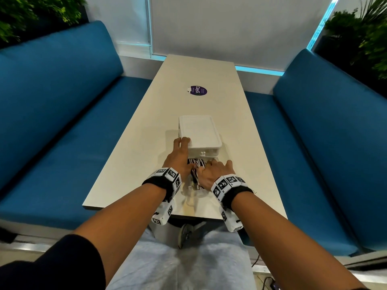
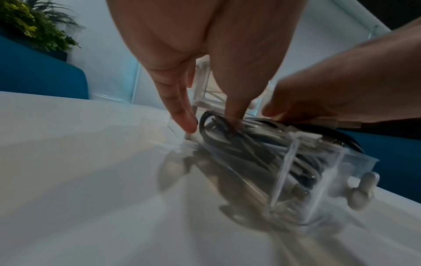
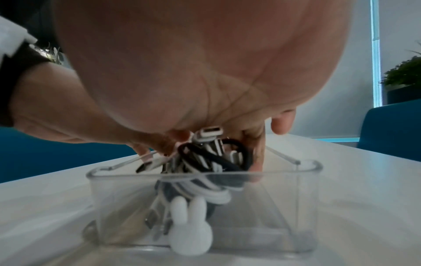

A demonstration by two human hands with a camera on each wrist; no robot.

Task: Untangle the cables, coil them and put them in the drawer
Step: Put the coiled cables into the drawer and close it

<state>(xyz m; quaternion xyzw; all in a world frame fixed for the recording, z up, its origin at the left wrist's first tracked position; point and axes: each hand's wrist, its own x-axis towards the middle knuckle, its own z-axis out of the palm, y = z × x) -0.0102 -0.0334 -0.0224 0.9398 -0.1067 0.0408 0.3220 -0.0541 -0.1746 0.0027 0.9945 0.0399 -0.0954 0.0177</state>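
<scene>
Nearly done: right hand (image 3: pixel 205 86) is pinching the coiled cables (image 3: pixel 205 162) down into the open drawer (image 3: pixel 305 198), left hand (image 1: pixel 178 158) w/ straight fingers steadying the box (image 1: pixel 201 130); only closing left, I'd judge.

Blue benches (image 1: pixel 62 114) flank a white table (image 1: pixel 146 130) bearing a purple sticker (image 1: pixel 197 90).

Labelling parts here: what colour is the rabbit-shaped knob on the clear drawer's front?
White, on the rabbit-shaped knob of the clear drawer; the right wrist view shows it best.
</scene>
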